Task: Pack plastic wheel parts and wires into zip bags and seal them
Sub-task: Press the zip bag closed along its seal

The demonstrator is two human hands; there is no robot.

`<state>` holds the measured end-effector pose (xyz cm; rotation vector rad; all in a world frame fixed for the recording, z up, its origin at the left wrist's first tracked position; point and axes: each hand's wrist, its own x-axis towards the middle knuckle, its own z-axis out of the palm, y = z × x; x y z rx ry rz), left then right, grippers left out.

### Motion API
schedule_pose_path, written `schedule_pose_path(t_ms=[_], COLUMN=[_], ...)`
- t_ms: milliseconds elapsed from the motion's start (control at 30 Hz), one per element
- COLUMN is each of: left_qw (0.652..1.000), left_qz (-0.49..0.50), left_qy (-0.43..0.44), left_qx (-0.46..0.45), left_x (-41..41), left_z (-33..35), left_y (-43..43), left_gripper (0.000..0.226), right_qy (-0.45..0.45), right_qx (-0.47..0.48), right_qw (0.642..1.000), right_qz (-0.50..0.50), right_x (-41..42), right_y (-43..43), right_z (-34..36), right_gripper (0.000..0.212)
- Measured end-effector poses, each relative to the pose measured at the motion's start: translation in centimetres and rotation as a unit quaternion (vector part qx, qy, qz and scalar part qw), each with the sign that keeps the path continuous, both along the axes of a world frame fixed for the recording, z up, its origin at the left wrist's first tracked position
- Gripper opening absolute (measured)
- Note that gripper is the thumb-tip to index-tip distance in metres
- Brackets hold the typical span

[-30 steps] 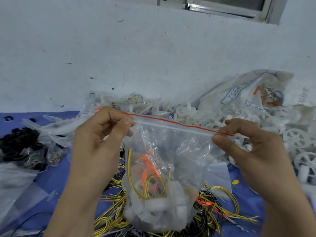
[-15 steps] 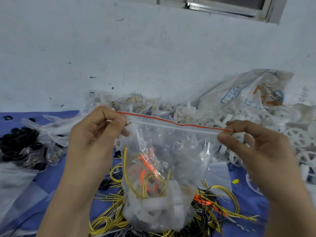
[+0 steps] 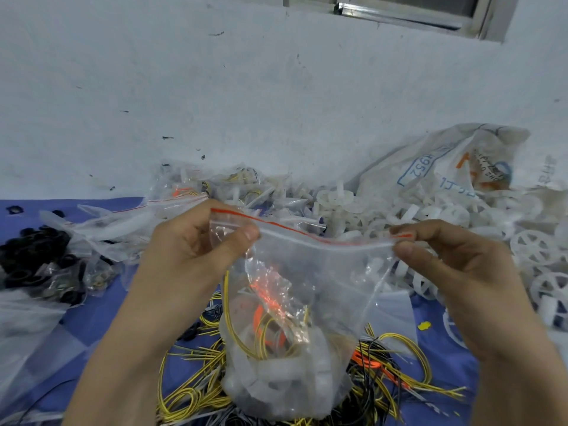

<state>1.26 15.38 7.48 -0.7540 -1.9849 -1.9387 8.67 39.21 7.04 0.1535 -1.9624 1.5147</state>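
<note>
Single wide-angle head view, facing forward and down over the table point(image 3: 101, 318) to the wall point(image 3: 246, 87); left hand point(image 3: 196, 253) and right hand point(image 3: 455, 265) close.

The bag point(image 3: 307, 287) hangs dead centre and blocks the middle. Straight under it, at six o'clock, wires point(image 3: 196, 395) tangle across the cloth point(image 3: 92, 321). Wheels point(image 3: 538, 250) heap from one to four o'clock, with a sack point(image 3: 445, 167) behind at two. Filled bags point(image 3: 184, 195) crowd eleven o'clock and black parts point(image 3: 33, 256) sit at nine. Bare cloth opens at eight o'clock, and a smaller patch at four.
</note>
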Motion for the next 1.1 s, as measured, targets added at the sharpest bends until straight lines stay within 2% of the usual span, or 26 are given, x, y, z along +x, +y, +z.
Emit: schedule_pose_path(t_ms=[200,333,433,567,667,800,933,1100], left_qw=[1.000,0.999,0.999,0.998,0.997,0.995,0.995,0.994], left_qz=[-0.016,-0.024,-0.033,-0.058,-0.072,-0.089,-0.095,-0.093], left_qy=[0.007,0.009,0.009,0.021,0.036,0.030,0.032,0.050], left_qx=[0.022,0.022,0.028,0.014,-0.008,-0.019,-0.011,-0.024], left_x=[0.1,0.2,0.2,0.4,0.5,0.7,1.0,1.3], left_z=[0.0,0.1,0.2,0.4,0.6,0.4,0.3,0.4], left_y=[0.4,0.3,0.1,-0.1,-0.1,0.2,0.9,1.0], left_gripper=[0.012,0.022,0.025,0.022,0.020,0.025,0.021,0.022], right_qy=[-0.002,-0.007,0.005,0.017,0.028,0.012,-0.016,0.029], right_qx=[0.019,0.060,0.055,0.075,0.126,0.182,0.183,0.264], right_qw=[0.997,0.996,0.994,0.991,0.988,0.983,0.983,0.964], right_qz=[0.070,0.071,0.089,0.108,0.085,0.009,0.016,0.017], right_x=[-0.2,-0.6,-0.5,-0.1,0.1,0.1,0.2,-0.5], right_y=[-1.2,-1.5,-1.4,-1.7,-2.2,-2.7,-3.9,-5.3], right_z=[0.3,0.3,0.3,0.6,1.0,1.3,1.6,1.4], right_gripper=[0.019,0.015,0.011,0.013,0.016,0.007,0.019,0.011])
